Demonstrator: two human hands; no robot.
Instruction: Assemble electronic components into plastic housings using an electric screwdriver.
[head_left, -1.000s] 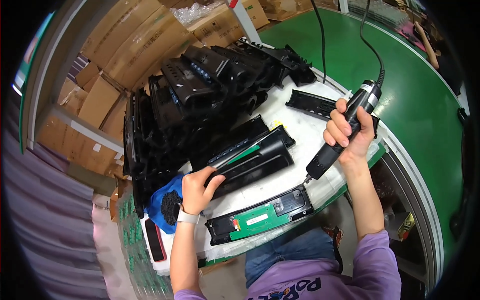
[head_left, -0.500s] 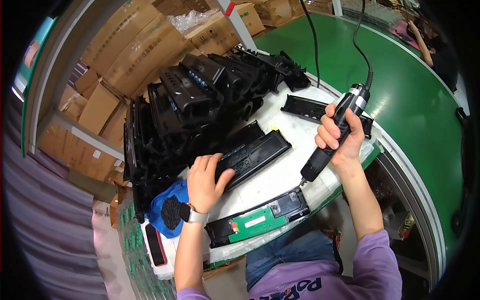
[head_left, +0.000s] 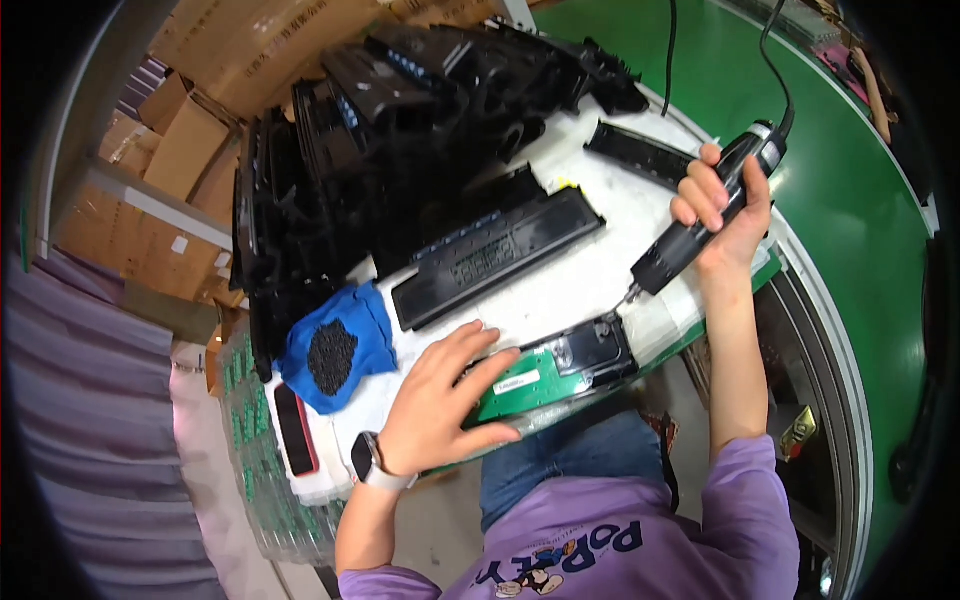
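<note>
Black driver fills the right hand, fingers wrapped round it, tip toward seven o'clock near the panel. The left hand, fingers spread, gripping nothing, covers the panel's nine-o'clock end; contact unclear. From that hand, bits on cloth lie at ten, a cover at one.

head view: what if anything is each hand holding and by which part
The right hand grips the black electric screwdriver around the middle of its body. The left hand seems to hold nothing, spread over part of the green circuit board.
</note>
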